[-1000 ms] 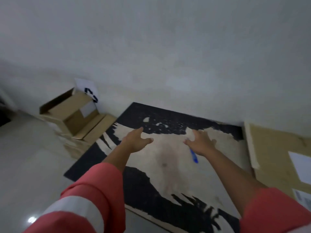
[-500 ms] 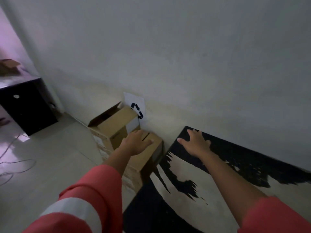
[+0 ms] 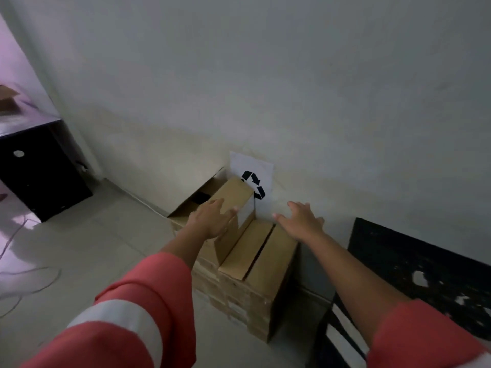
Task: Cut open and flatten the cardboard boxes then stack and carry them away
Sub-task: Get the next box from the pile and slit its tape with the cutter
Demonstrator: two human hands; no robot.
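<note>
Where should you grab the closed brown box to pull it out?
Probably by its right side and near front face, coming from the front-right. The closed box sits against the wall, and the open box crowds its left side, so only those two faces look free.

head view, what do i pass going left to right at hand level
black cabinet → left hand → recycling sign → right hand → black board
</note>
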